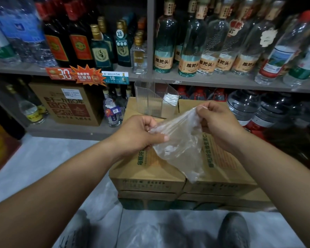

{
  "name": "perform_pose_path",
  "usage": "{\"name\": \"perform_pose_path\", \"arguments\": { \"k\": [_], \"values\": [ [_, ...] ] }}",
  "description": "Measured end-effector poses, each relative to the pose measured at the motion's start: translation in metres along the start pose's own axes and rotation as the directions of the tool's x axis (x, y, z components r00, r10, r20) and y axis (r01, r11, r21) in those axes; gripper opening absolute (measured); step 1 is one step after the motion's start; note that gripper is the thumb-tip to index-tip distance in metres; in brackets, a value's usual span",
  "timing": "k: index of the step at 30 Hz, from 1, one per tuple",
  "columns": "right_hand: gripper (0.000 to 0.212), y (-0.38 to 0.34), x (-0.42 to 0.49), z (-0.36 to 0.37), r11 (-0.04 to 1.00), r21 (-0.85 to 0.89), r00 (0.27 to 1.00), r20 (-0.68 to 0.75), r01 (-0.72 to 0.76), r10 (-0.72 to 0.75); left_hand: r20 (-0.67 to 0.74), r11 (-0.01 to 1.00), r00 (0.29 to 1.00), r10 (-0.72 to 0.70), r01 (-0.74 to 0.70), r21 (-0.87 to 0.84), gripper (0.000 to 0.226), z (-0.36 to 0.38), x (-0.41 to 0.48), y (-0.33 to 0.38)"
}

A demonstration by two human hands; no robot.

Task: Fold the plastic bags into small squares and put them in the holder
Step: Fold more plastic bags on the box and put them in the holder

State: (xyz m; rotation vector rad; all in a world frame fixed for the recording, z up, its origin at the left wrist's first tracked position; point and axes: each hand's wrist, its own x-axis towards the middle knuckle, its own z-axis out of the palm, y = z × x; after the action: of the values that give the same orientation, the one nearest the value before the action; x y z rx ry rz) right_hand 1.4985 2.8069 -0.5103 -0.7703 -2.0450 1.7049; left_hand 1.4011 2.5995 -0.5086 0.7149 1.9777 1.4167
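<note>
While loose bags (100, 203) lie on floor off near-left corner of cartons (147, 169), work looks partway; left hand (138, 135) pinches bag edge, fingers curled; clear holder (145, 97) at far edge of carton top, folded stack (170, 99) in right compartment; plastic bag (179, 147) hangs slack, unfolded, above cartons; right hand (220, 122) pinches opposite top corner, fingers curled.

view: one wide picture, we look from up on the person's head | facing: forward and down, along both arms | near: left hand (138, 133) and right hand (220, 122) close, mid-picture | beyond the hands: shelf (222, 81), farther off | below the hands: boxes (147, 178), then a shoe (233, 230) nearest us
</note>
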Motion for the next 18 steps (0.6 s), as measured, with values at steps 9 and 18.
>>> {"name": "perform_pose_path", "arguments": {
  "k": [9, 18],
  "values": [
    [0.017, -0.002, -0.008, 0.007, 0.923, -0.291, 0.963, -0.019, 0.25, -0.267, 0.04, 0.998, 0.999, -0.013, 0.015, -0.06, 0.021, 0.0, -0.012, -0.001],
    [0.007, 0.004, -0.012, -0.002, 0.945, -0.25, 0.967, -0.088, 0.209, -0.237, -0.152, 0.993, 0.982, -0.114, 0.11, -0.039, 0.018, -0.017, -0.009, -0.023]
  ]
}}
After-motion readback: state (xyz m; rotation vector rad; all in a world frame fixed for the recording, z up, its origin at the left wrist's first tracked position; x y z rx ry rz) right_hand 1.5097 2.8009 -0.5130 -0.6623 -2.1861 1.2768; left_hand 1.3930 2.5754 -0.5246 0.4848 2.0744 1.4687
